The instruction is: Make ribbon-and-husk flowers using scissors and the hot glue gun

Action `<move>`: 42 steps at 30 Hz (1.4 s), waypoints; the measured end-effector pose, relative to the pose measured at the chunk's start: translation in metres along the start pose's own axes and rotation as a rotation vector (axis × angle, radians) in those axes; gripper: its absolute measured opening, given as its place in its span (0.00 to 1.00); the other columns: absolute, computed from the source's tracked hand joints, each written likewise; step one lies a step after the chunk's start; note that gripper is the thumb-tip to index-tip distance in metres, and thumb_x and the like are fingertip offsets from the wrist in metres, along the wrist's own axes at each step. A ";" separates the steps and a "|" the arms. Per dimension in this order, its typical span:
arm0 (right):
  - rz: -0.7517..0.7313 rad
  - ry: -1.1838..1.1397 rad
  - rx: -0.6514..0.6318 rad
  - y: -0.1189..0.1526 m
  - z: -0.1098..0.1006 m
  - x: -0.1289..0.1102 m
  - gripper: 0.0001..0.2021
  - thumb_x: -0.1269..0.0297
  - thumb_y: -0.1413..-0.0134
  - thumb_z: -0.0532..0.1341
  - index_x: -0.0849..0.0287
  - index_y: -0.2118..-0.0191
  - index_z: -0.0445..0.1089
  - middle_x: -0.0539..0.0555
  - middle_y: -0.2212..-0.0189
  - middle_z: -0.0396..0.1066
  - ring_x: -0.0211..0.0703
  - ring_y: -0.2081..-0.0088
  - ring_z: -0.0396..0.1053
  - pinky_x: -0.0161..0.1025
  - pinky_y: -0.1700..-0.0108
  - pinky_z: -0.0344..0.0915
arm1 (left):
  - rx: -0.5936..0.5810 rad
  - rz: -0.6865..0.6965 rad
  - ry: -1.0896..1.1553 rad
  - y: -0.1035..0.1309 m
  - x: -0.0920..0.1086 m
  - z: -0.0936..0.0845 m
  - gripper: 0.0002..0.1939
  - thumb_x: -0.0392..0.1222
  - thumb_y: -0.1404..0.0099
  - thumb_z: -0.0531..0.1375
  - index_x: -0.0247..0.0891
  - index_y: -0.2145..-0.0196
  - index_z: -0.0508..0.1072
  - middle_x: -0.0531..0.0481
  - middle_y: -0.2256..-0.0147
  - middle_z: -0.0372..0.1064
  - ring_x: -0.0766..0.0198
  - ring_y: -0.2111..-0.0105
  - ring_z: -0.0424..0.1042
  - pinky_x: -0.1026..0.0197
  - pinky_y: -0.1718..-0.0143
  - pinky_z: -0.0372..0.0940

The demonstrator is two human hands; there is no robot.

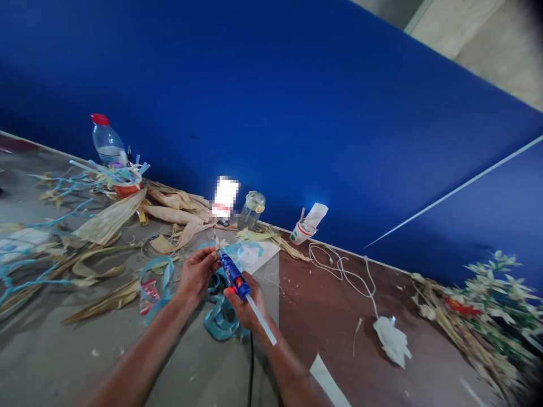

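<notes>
My right hand [250, 305] is closed around a blue glue gun [230, 270], with a whitish glue stick [262, 322] jutting from its back end. The gun's nozzle points away from me, toward the fingers of my left hand [198, 272]. Those fingers are pinched on a small pale flower-like piece [220, 243] by the nozzle; its exact shape is too small to make out. Under my hands lies light blue ribbon [223, 321], partly hidden by the right hand. A white sheet [267, 255] with blue on it sits just beyond the gun.
Dried corn husks [173, 206] and blue-wrapped stems [38, 271] cover the left side. A bottle [108, 141], glass jar [253, 208] and paper cup [301, 232] stand along the blue wall. To the right lie a white cable [343, 268], crumpled tissue [392, 341] and artificial flowers [504, 288].
</notes>
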State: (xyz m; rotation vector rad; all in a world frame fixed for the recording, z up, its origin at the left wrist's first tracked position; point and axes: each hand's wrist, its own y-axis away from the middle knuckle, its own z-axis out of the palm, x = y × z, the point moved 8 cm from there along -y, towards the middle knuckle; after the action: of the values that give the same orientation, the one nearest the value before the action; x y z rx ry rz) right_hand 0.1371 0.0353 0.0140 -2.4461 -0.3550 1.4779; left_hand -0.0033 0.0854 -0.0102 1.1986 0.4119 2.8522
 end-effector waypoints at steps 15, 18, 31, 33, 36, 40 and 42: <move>0.026 -0.061 -0.072 -0.001 0.002 -0.003 0.11 0.56 0.50 0.60 0.58 0.71 0.62 0.48 0.78 0.62 0.37 0.76 0.59 0.34 0.75 0.60 | -0.018 -0.009 -0.014 0.000 0.003 0.001 0.15 0.36 0.61 0.72 0.31 0.74 0.74 0.54 0.80 0.67 0.74 0.81 0.62 0.71 0.79 0.60; 0.056 -0.070 -0.063 -0.002 0.001 -0.002 0.10 0.57 0.51 0.60 0.57 0.71 0.62 0.49 0.78 0.62 0.38 0.76 0.59 0.36 0.74 0.60 | -0.029 -0.016 -0.010 0.000 0.002 0.001 0.14 0.36 0.61 0.72 0.32 0.74 0.74 0.54 0.80 0.67 0.74 0.82 0.62 0.70 0.78 0.61; 0.066 -0.081 -0.077 -0.002 -0.001 -0.003 0.11 0.56 0.50 0.59 0.58 0.71 0.62 0.49 0.77 0.63 0.38 0.76 0.59 0.37 0.73 0.61 | -0.037 -0.016 -0.014 0.001 0.003 0.002 0.14 0.36 0.60 0.72 0.33 0.74 0.75 0.54 0.80 0.68 0.74 0.82 0.62 0.70 0.76 0.63; 0.064 -0.085 -0.088 -0.002 0.000 -0.003 0.11 0.56 0.50 0.59 0.58 0.71 0.62 0.48 0.78 0.62 0.37 0.76 0.59 0.36 0.74 0.61 | -0.036 -0.012 -0.017 0.001 0.003 0.001 0.14 0.36 0.60 0.72 0.33 0.74 0.75 0.54 0.80 0.67 0.74 0.82 0.62 0.71 0.78 0.62; 0.050 -0.088 -0.088 -0.002 0.000 -0.003 0.11 0.56 0.51 0.60 0.58 0.72 0.62 0.47 0.79 0.61 0.36 0.77 0.58 0.34 0.75 0.60 | -0.039 -0.004 -0.022 0.000 0.003 0.001 0.13 0.36 0.60 0.72 0.32 0.75 0.75 0.54 0.80 0.66 0.74 0.82 0.62 0.71 0.80 0.60; 0.054 -0.105 -0.068 -0.002 -0.003 -0.002 0.11 0.56 0.49 0.59 0.58 0.71 0.62 0.48 0.78 0.62 0.37 0.76 0.58 0.35 0.73 0.61 | -0.029 -0.018 -0.015 0.001 0.002 0.000 0.14 0.37 0.60 0.72 0.33 0.74 0.75 0.54 0.80 0.68 0.74 0.82 0.63 0.69 0.75 0.64; 0.060 -0.103 -0.076 -0.002 -0.002 -0.001 0.11 0.55 0.49 0.59 0.58 0.71 0.62 0.48 0.78 0.62 0.37 0.76 0.58 0.35 0.73 0.61 | -0.025 -0.021 -0.017 0.001 0.001 0.000 0.14 0.37 0.60 0.72 0.33 0.74 0.75 0.54 0.80 0.68 0.74 0.82 0.63 0.68 0.74 0.65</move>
State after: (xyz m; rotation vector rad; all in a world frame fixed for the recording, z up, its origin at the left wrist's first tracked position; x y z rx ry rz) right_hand 0.1387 0.0363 0.0164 -2.4650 -0.3681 1.6485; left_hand -0.0042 0.0849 -0.0091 1.2066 0.3853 2.8181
